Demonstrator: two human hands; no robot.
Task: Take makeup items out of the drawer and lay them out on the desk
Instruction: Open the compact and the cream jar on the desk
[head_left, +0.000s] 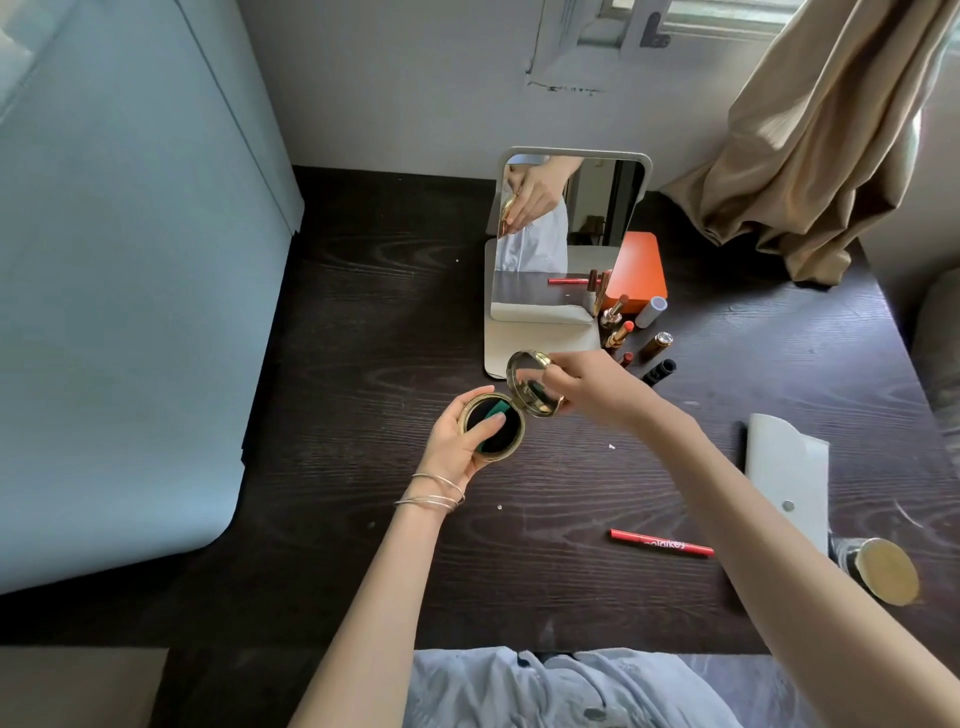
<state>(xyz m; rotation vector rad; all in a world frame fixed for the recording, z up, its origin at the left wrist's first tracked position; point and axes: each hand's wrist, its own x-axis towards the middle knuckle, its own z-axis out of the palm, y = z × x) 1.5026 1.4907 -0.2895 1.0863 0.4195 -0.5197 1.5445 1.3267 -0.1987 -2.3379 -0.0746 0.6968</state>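
A round gold compact (506, 447) is held open above the dark wooden desk (363, 322). My left hand (460, 441) cradles its base, thumb resting on the green and black puff inside. My right hand (597, 387) pinches the raised mirrored lid (527, 382). Several lipsticks (621, 332) lie and stand by the mirror's base at the right. A red pencil (661, 543) lies on the desk near my right forearm. The drawer is not in view.
A standing mirror (566, 234) faces me at the desk's back, with an orange box (641, 275) behind it. A white pouch (787, 467) and a gold-lidded jar (883, 569) sit at the right edge. A curtain (810, 156) hangs back right; a pale cabinet (130, 291) stands left.
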